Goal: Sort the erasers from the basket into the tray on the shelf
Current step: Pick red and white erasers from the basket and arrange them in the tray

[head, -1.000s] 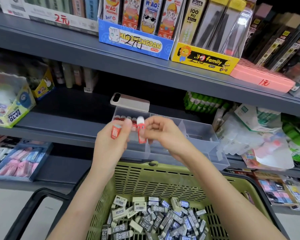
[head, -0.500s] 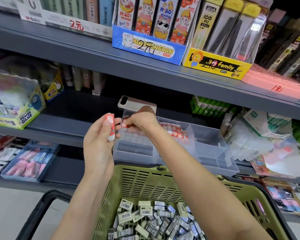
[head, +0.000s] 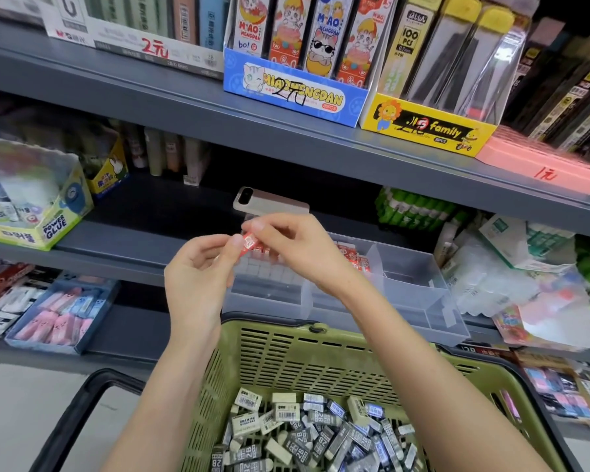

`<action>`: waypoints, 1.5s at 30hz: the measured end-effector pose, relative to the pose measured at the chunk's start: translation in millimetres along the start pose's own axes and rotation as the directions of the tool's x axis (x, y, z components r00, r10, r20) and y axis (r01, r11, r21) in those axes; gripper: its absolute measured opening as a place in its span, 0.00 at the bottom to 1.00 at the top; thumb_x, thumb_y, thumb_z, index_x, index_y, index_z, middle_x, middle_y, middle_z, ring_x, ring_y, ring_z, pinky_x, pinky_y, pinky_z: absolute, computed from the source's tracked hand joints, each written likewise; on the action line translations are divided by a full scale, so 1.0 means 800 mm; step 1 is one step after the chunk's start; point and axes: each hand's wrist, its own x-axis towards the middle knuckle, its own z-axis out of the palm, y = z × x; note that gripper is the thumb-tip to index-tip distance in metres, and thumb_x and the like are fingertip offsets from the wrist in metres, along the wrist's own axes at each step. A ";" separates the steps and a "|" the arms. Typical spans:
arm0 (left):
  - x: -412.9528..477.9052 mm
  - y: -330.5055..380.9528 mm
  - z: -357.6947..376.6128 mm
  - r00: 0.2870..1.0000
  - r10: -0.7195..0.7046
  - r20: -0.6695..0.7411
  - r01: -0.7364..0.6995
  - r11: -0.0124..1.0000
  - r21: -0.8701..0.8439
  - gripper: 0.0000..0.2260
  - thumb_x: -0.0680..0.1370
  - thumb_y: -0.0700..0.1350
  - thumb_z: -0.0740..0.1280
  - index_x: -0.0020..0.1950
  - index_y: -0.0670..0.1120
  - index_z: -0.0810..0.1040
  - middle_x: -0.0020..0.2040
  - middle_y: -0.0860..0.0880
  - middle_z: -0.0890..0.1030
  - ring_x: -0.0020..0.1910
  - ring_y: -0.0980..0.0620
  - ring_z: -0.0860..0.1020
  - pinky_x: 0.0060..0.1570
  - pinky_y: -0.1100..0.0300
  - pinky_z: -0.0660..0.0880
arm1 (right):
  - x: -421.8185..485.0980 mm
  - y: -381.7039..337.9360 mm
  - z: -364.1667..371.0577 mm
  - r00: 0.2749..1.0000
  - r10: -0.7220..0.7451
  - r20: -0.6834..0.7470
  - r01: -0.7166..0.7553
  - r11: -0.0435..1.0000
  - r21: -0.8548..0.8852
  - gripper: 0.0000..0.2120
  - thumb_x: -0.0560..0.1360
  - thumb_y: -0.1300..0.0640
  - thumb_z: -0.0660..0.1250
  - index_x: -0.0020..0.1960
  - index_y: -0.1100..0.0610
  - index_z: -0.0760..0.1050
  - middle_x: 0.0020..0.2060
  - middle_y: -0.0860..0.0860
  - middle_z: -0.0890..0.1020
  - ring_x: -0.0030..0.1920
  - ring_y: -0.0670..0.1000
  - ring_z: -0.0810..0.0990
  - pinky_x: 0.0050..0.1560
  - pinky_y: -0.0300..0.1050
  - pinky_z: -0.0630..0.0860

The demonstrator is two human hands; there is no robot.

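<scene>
A red-sleeved eraser (head: 247, 240) is held above the clear plastic tray (head: 413, 294) on the middle shelf. My left hand (head: 198, 277) pinches its left end with thumb and fingers. My right hand (head: 297, 247) pinches its upper right end from above. Rows of red-sleeved erasers (head: 355, 255) stand inside the tray's back compartments, partly hidden by my hands. Below, the green basket (head: 321, 356) holds several grey, black and white erasers (head: 307, 434).
A phone (head: 269, 202) lies behind the tray. A power glue box (head: 31, 202) sits left on the shelf, green glue sticks (head: 416, 209) and plastic packets (head: 525, 284) right. A blue tray of pink erasers (head: 62, 318) is on the lower shelf. The basket's black handle (head: 72, 420) hangs left.
My right hand came back from the tray's back row and met my left hand. Both now pinch the red eraser that my left hand held alone.
</scene>
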 end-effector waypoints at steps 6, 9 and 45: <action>-0.001 0.000 0.001 1.000 0.017 0.015 -0.016 0.998 -0.053 0.11 0.72 0.48 0.73 0.51 0.47 0.79 0.44 0.47 0.84 0.37 0.55 0.80 0.41 0.64 0.76 | -0.017 0.004 -0.010 0.973 0.129 0.193 -0.126 0.992 -0.028 0.07 0.72 0.63 0.71 0.48 0.61 0.77 0.31 0.49 0.79 0.29 0.42 0.73 0.31 0.37 0.70; -0.001 -0.002 0.001 0.997 0.054 0.052 -0.056 0.998 0.032 0.07 0.76 0.50 0.68 0.52 0.51 0.78 0.48 0.51 0.84 0.44 0.57 0.82 0.45 0.66 0.77 | -0.015 0.011 -0.015 0.965 0.241 0.105 -0.258 0.942 0.214 0.12 0.72 0.69 0.68 0.55 0.65 0.77 0.32 0.55 0.80 0.27 0.45 0.73 0.26 0.38 0.69; -0.043 -0.022 -0.005 0.891 0.303 0.338 -0.444 0.425 0.789 0.14 0.77 0.45 0.68 0.60 0.41 0.78 0.58 0.39 0.76 0.59 0.37 0.71 0.61 0.51 0.63 | -0.227 0.120 -0.023 0.943 0.271 -0.193 -0.314 0.916 -0.248 0.03 0.73 0.57 0.70 0.46 0.53 0.81 0.41 0.47 0.82 0.41 0.47 0.78 0.44 0.37 0.74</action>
